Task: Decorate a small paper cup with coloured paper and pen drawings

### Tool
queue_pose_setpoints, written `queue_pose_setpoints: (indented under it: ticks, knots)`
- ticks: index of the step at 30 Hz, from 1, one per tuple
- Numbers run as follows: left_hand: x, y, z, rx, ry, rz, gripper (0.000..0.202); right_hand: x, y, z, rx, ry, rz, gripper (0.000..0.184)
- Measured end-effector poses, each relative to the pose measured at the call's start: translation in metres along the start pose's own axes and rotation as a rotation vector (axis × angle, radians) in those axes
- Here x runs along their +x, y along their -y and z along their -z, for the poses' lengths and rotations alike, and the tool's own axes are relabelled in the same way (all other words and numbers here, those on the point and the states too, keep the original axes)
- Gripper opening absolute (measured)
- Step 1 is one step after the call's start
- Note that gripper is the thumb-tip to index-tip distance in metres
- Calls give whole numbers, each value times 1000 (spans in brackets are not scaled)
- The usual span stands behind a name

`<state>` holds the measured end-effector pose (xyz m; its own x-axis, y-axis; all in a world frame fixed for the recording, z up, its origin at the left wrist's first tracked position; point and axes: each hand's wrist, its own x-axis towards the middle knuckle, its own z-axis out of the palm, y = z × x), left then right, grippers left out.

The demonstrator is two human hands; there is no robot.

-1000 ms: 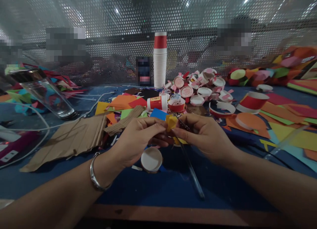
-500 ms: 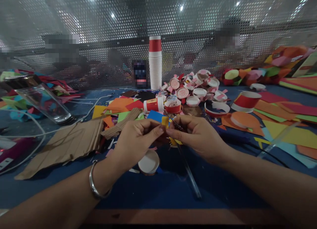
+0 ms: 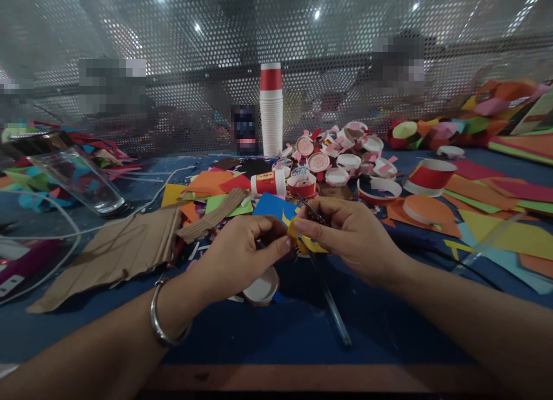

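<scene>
Both my hands meet over the blue table (image 3: 276,331), pinching a small yellow paper piece (image 3: 294,231) between their fingertips. My left hand (image 3: 242,256), with a metal bangle on the wrist, has its fingers curled and its thumb against the paper. My right hand (image 3: 349,236) is closed too and also grips small dark scissors (image 3: 311,212) whose tips stick up above the fingers. A white paper cup base (image 3: 261,286) lies just under my left hand. A thin dark stick (image 3: 330,302) lies on the table below my right hand.
Coloured paper scraps (image 3: 216,187) and a glue stick (image 3: 268,182) lie behind my hands, with several cut cup rings (image 3: 341,152) and a stack of cups (image 3: 271,109). Brown cardboard (image 3: 116,247) and a glass (image 3: 80,178) are at left. Paper sheets (image 3: 496,204) cover the right. A perforated metal screen (image 3: 194,54) closes the back.
My left hand has dropped slightly lower and nearer me while the right stays; the yellow piece now shows less, pinched lower between the thumbs. The view tilted down since one second ago.
</scene>
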<state>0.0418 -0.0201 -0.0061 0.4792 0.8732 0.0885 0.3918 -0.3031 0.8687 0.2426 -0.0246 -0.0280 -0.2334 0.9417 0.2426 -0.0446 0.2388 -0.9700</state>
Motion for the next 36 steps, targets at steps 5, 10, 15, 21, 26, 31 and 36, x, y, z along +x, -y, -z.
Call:
queue_pose_setpoints:
  ticks: [5, 10, 15, 21, 26, 31, 36]
  knots:
    - [-3, -3, 6, 110, 42, -47, 18, -1, 1, 1, 68, 5, -24, 33]
    - [-3, -3, 9, 218, 53, -109, 24, -1, 2, -1, 154, -4, -50, 33]
    - [1, 4, 6, -101, -37, -2, 17, -1, 2, -1, 165, -36, -44, 32]
    - [5, 6, 3, -453, -132, 39, 17, -1, 0, -1, 138, -53, -62, 36]
    - [6, 8, 1, -538, -140, 65, 18, -2, 0, -1, 105, -48, -52, 36]
    - [5, 6, 0, -522, -107, 41, 17, -1, 0, 0, 55, -13, -38, 35]
    - [5, 1, 2, -672, -194, 141, 18, -2, 0, 0, 38, 38, -72, 41]
